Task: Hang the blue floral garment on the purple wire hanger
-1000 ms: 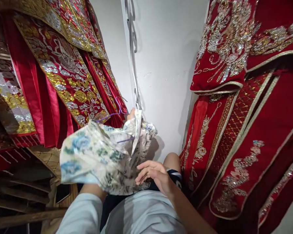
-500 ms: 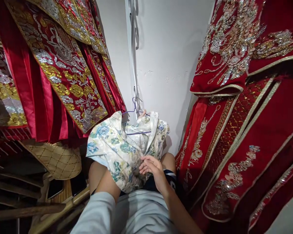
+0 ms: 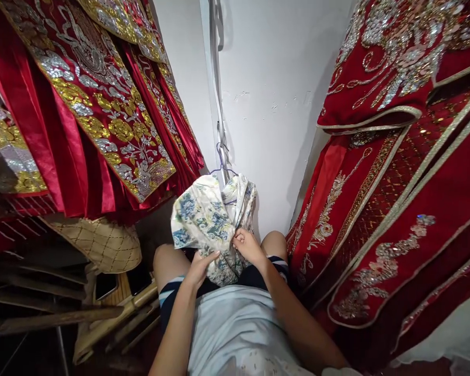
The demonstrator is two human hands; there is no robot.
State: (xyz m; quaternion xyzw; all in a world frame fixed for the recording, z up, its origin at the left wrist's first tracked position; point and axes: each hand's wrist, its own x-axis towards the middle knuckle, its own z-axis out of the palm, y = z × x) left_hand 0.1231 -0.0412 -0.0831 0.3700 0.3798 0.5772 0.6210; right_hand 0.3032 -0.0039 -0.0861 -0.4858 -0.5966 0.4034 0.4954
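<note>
A white garment with blue and green flowers (image 3: 209, 214) hangs on a thin purple hanger (image 3: 220, 166) in front of the wall, above my lap. My right hand (image 3: 247, 244) pinches the garment's front edge, fingers curled together. My left hand (image 3: 201, 267) is at the lower left of the garment, thumb on top of the cloth and the other fingers hidden under or behind it, gripping the fabric.
Red embroidered garments (image 3: 113, 115) hang on the left, and more red beaded ones (image 3: 379, 209) on the right. A white strip (image 3: 215, 78) runs down the wall. At lower left, a bamboo chair (image 3: 113, 324) stands with dark phone-like objects (image 3: 106, 284) on a wooden surface.
My left hand has come out from inside the garment to its lower edge. My right hand has closed on the front edge. The hanging garment is now narrower and shifted slightly in view.
</note>
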